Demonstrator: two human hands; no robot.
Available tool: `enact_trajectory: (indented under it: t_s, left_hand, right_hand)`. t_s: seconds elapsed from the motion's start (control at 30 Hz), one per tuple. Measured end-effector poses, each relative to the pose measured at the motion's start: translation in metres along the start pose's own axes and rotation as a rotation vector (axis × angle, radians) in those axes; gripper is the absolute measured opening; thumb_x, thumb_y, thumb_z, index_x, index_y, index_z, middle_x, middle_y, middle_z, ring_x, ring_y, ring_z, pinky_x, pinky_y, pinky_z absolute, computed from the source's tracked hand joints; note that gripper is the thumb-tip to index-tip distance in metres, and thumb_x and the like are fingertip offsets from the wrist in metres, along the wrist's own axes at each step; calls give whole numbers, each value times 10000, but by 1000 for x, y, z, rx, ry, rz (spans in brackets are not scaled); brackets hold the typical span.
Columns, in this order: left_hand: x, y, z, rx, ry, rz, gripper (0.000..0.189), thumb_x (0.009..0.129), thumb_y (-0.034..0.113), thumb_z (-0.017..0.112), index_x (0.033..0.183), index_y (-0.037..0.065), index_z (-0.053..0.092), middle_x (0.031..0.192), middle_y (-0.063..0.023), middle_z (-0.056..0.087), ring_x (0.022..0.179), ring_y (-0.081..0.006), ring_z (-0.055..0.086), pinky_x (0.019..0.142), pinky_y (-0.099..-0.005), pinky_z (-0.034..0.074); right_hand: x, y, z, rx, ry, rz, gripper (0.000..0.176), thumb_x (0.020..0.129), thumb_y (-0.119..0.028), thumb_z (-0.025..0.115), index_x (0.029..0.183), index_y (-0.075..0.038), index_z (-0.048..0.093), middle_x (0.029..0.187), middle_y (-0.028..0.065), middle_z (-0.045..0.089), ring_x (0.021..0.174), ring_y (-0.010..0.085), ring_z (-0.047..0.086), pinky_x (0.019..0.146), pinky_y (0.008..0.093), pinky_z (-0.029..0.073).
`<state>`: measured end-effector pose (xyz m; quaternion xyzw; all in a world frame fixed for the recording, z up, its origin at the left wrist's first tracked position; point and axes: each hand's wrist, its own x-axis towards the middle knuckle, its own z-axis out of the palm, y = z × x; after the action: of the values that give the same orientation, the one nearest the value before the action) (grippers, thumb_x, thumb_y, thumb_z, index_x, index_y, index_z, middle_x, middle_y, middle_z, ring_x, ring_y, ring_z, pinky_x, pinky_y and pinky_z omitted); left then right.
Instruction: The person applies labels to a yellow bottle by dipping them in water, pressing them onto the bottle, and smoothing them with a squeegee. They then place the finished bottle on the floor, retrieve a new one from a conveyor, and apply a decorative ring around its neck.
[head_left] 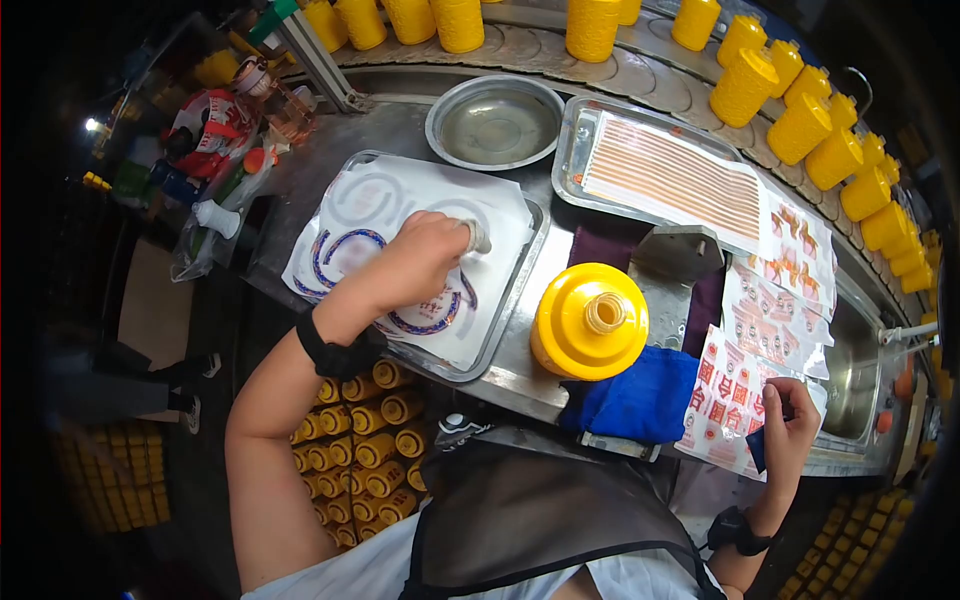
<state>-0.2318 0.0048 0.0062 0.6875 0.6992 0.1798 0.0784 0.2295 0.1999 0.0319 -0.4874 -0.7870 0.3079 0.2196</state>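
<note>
My left hand [432, 250] is closed around a small greyish-white wad [478, 237], probably cloth or sponge. It presses down over a white decal sheet [385, 205] printed with blue curved bands and pale rings. That sheet lies in a metal tray [510, 320]. At the right, my right hand [790, 425] is closed on a small dark blue flat piece [757, 449], beside a sheet of red-printed decals [722, 400]. A yellow bottle [590, 325] with a bare narrow neck stands upright between my hands, next to a folded blue cloth [635, 398].
Behind the tray sits a round metal basin [497, 125] of liquid. A second tray [572, 150] bears striped decal sheets. Yellow bottles [745, 88] line a curved conveyor [540, 62]. A sink [850, 370] is at right; bagged items and a drink bottle [275, 100] are at left.
</note>
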Motion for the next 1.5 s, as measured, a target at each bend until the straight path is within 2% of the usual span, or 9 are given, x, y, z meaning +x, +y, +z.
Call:
enact_trajectory:
  t_s: [0.13,0.33,0.53,0.63,0.67,0.97,1.17,1.33,1.5]
  left_hand:
    - [15,-7,-17,-205,133,-174,405,822,-87,544,1193,55,625,943,-138,647,865,-279,626,790,-359,498]
    - [108,-65,-44,-394,374,-330,374,854,-52,585,1203,71,636,927,-99,673,826,-153,649,723,-301,523]
    - [171,-181,28,-19,338,-369,409,730,-56,676,1122,60,693,844,-133,709,732,-204,698,634,-324,544]
    - [176,-152,20,-17,-50,-706,365,754,-1,667,1110,81,694,1020,-209,710,930,-331,706,744,-392,562]
    - [172,-165,25,-104,-15,-599,390,753,-16,655,1135,60,679,960,-199,716,851,-281,718,668,-379,562]
    - [129,-25,-71,-1490,162,-847,189,821,-11,631,1007,11,600,839,-56,635,629,-110,577,529,-239,491]
    - [121,95,-84,-1586,146,-552,300,842,-30,666,1123,7,569,913,-80,665,720,-100,612,567,-221,498]
    - [110,178,-78,-1711,72,-292,522,862,-42,645,1347,39,468,1103,-109,657,857,-117,650,698,-221,546]
    - [97,225,-56,-1819,170,-182,513,872,-34,645,1320,25,401,1271,-144,578,974,-164,641,780,-274,537]
  right_hand:
    - [3,4,5,40,13,19,109,900,-86,669,926,20,672,754,9,628,681,54,513,604,221,380]
    - [8,-6,15,-14,24,-62,93,897,-71,661,910,21,668,745,6,619,657,49,502,586,218,384]
    - [-1,-8,13,-22,54,-40,93,863,-71,685,885,19,678,723,42,624,622,85,503,566,248,378]
    - [-4,0,9,-26,63,-35,92,859,-68,687,880,21,678,718,44,624,621,86,505,566,251,382]
    - [-4,2,7,-17,62,-21,92,860,-68,686,878,23,678,717,42,625,622,86,505,568,251,385]
    - [17,-61,28,446,-318,-67,124,891,-78,662,935,31,703,837,70,700,785,108,638,724,254,499]
    - [18,-120,53,674,-667,-213,277,939,-139,646,1187,-21,684,1045,97,696,940,131,643,827,281,515]
    - [12,-142,67,983,-598,-258,489,974,-144,608,1439,-76,476,1131,79,662,1007,121,616,873,274,507]
    - [7,-129,60,1522,-619,-77,645,985,-148,590,1548,-81,281,954,25,630,672,82,592,581,225,490]
